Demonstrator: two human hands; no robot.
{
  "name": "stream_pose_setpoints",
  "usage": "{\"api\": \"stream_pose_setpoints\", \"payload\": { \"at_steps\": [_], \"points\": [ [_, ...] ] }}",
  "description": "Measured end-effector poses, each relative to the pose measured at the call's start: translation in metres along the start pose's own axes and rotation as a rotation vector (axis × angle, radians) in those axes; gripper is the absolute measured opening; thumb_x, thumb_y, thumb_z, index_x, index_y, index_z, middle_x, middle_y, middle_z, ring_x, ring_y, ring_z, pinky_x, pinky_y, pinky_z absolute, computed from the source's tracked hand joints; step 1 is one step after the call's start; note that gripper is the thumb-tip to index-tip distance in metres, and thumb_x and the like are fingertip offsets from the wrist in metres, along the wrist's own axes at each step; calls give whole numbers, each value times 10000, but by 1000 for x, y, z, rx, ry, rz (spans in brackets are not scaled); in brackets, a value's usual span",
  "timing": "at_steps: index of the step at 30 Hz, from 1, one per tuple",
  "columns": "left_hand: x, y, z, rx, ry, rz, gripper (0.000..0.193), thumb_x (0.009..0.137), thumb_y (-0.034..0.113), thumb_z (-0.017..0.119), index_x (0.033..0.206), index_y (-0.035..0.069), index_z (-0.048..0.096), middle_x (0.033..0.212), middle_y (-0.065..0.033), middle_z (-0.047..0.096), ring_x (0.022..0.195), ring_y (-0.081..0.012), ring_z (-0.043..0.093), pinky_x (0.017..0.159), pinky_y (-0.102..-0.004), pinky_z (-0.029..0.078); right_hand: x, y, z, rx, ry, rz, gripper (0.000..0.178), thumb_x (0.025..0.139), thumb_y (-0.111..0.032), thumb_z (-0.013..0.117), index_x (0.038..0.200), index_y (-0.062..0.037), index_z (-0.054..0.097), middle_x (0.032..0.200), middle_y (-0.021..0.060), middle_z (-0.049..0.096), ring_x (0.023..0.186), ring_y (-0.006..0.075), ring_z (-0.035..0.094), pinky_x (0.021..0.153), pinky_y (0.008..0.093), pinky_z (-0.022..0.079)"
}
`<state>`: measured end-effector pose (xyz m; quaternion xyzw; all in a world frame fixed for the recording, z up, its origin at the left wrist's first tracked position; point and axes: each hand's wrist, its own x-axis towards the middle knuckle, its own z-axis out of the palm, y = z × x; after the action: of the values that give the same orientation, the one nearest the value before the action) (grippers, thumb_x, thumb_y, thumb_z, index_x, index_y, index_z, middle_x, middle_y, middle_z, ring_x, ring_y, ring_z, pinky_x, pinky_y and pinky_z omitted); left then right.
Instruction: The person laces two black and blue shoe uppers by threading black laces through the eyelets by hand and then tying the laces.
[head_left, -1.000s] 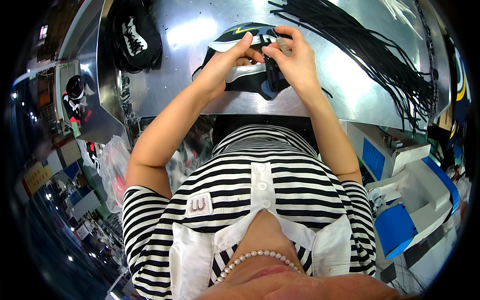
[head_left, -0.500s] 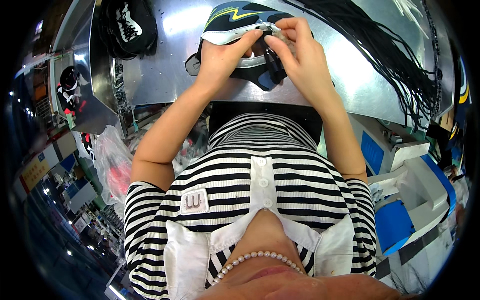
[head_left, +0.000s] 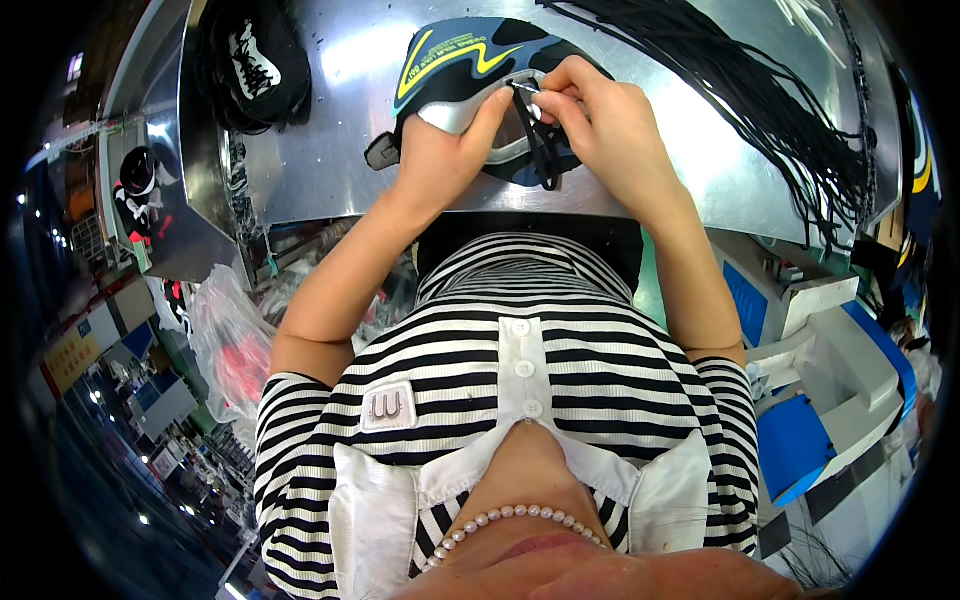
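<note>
The fingertips of the right hand are pinching the end of a black lace against the upper edge of the shoe upper, in the upper centre of the frame, and I am reading this as threading at an eyelet. The left hand is gripping the same shoe upper from the left, thumb pressed along its grey lining, fingers curled under it and out of my sight. The shoe upper is lying on the steel table, touching both hands. To do this step well, I am judging that the left hand should be holding the eyelet edge taut and steady while the right hand is feeding the lace tip straight through, keeping the loose lace length hanging clear below the hands. The eyelet itself is too small for me to confirm, and I cannot tell whether the tip is already through. The far edge of the shoe upper is being cut off at the top of the frame. A bundle of black laces is spreading across the upper right, its far end lost at the rim. Another black shoe upper is resting at the upper left, partly in shadow.
</note>
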<state>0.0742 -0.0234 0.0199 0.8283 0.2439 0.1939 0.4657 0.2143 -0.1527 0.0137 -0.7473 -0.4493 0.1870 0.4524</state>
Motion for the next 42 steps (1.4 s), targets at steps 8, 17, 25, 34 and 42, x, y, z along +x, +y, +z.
{"api": "stream_pose_setpoints", "payload": {
  "at_steps": [8, 17, 25, 34, 42],
  "points": [
    [-18, 3, -3, 123, -111, -6, 193, 956, 205, 591, 998, 63, 714, 721, -78, 685, 579, -192, 658, 529, -310, 488, 6, -19, 8, -289, -128, -17, 178, 911, -191, 619, 904, -15, 591, 697, 156, 663, 676, 353, 665, 625, 433, 514],
    [19, 4, -17, -325, -264, -317, 142, 874, 116, 718, 973, 33, 658, 814, 15, 629, 738, -67, 570, 695, -241, 470, 25, 16, 3, 426, 54, 127, 174, 951, -180, 588, 1037, -34, 628, 778, 82, 673, 678, 178, 629, 626, 312, 488],
    [37, -12, -8, -98, -228, -191, 292, 828, 94, 766, 1088, -2, 674, 1003, -43, 713, 917, -100, 642, 826, -264, 512, 23, 25, 29, 462, 119, 234, 206, 982, -210, 531, 1096, -45, 581, 807, 28, 668, 692, 125, 607, 660, 276, 481],
    [25, 40, -100, -1326, -286, -491, 117, 883, 83, 628, 967, 6, 604, 740, 23, 442, 654, -100, 428, 620, -229, 335, 30, 16, 25, 617, 203, 447, 193, 1002, -198, 503, 1028, -22, 578, 786, 42, 663, 595, 98, 609, 536, 247, 489],
    [14, 49, -125, -834, 81, -20, 86, 850, -30, 625, 923, 11, 605, 869, -52, 544, 750, -121, 507, 708, -260, 408, 23, 13, 35, 916, 399, 324, 135, 1046, -139, 446, 1125, -32, 466, 850, 65, 591, 650, 86, 579, 562, 215, 515]
  ]
}}
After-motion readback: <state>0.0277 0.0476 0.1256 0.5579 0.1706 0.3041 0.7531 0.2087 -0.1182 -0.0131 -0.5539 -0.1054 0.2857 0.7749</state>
